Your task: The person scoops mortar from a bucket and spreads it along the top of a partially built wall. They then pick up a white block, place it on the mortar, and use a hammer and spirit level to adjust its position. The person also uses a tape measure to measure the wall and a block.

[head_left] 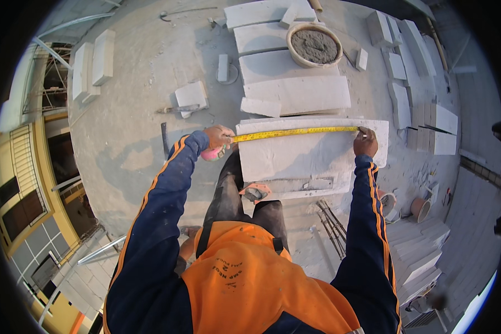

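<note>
A yellow tape measure (295, 133) is stretched across the far part of a large white block (295, 158) in front of me. My left hand (218, 137) grips its pink case (211, 154) just off the block's left edge. At the other end, my right hand (366, 143) pinches the tape's tip over the right part of the block. Along the block's near side lies a handsaw (303, 186), its orange handle (255, 192) toward my legs. The tape looks taut and nearly straight.
Beyond, more white blocks (298, 93) lie in a row, with a tub of grey mortar (314, 45) on them. Block stacks stand at right (435, 125) and far left (103, 57). Metal rods (333, 225) and buckets (420, 209) are near my right arm. A cut block piece (191, 96) lies at left.
</note>
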Available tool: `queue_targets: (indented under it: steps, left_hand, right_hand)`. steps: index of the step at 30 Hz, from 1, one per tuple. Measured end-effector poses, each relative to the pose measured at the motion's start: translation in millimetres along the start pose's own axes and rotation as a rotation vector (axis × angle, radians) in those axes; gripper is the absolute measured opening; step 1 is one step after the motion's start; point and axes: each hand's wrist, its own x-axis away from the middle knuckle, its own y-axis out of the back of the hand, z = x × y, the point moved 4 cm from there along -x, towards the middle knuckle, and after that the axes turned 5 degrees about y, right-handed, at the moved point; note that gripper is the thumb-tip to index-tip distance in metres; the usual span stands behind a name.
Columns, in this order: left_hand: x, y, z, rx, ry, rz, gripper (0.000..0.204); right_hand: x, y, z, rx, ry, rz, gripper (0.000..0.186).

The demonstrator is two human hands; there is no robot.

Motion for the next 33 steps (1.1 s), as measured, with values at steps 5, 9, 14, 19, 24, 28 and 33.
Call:
queue_targets:
  steps: [5,9,14,19,24,28,33]
  left_hand:
    - [1,6,-2,-0.015,-0.002,-0.048,0.036]
    - [1,9,-3,0.025,-0.04,-0.078,0.035]
    - [-2,14,-10,-0.056,-0.098,-0.105,0.033]
    - [-4,13,-11,-0.076,-0.111,-0.142,0.032]
    - [-10,16,-4,-0.032,-0.058,-0.216,0.032]
    - [-12,21,-5,-0.096,-0.069,-0.222,0.034]
    - [-11,22,-6,-0.127,-0.063,-0.239,0.038]
  right_hand:
    - [2,-6,4,-0.013,-0.018,0.026,0.016]
    - [3,-10,7,-0.066,-0.028,0.051,0.016]
    - [3,-13,9,-0.114,-0.073,0.077,0.018]
    - [2,-12,12,-0.109,-0.046,0.057,0.017]
    - [-2,-16,12,-0.094,-0.052,0.053,0.015]
    - [-4,-14,15,-0.067,-0.01,-0.002,0.014]
    - [-4,-12,17,-0.111,-0.04,0.029,0.014]
